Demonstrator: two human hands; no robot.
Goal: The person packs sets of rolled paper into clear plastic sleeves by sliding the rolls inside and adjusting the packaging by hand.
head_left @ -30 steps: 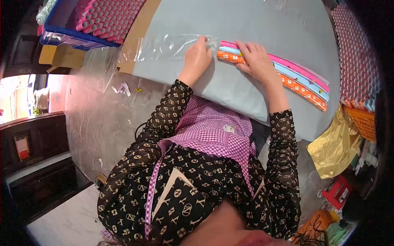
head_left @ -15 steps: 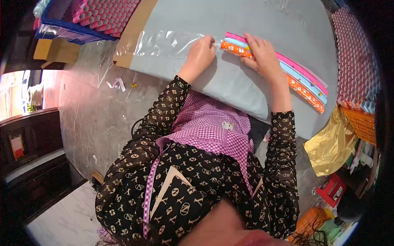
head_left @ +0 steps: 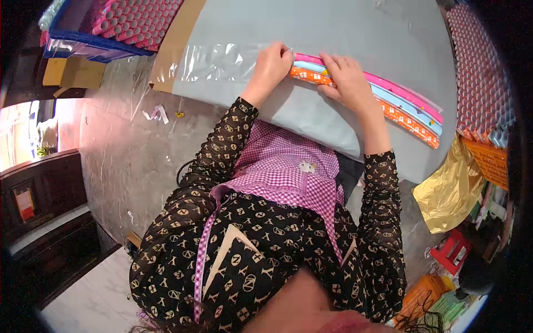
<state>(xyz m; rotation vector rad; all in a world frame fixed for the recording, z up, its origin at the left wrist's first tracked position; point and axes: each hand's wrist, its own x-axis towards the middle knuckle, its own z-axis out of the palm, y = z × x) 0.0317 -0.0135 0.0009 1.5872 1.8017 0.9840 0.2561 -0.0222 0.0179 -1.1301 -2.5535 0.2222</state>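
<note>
**Head view: three rolls grouped, film length loose**

Pink, light-blue and orange rolls (head_left: 411, 114) lie side by side on the grey-covered surface (head_left: 333, 22), running from between the hands toward its right side. Left ends roughly level.

Right hand (head_left: 352, 86): fingers lie across the group, thumb on the near side, holding it. Left hand (head_left: 271, 69): fingers narrow, looks like a pinch on the clear film (head_left: 222, 64) at the roll ends; exact contact hidden.

Status, my read: grouping done. Spare film runs flat leftward from the left hand; no fold, tie or seal visible there. Can't tell whether the film encloses the rolls fully.

Edges: film's outer end lies over the cardboard (head_left: 180, 36) at the surface's left margin. Right roll ends sit inside the right edge, with a strip of grey between. Near edge faces the apron (head_left: 277, 161), close below both wrists.

Room: widest on the far side of the rolls and film. Blue crate (head_left: 91, 40) bounds the upper left; stacked tubes (head_left: 480, 72) bound the right. Near side is tighter, forearms cross it.
</note>
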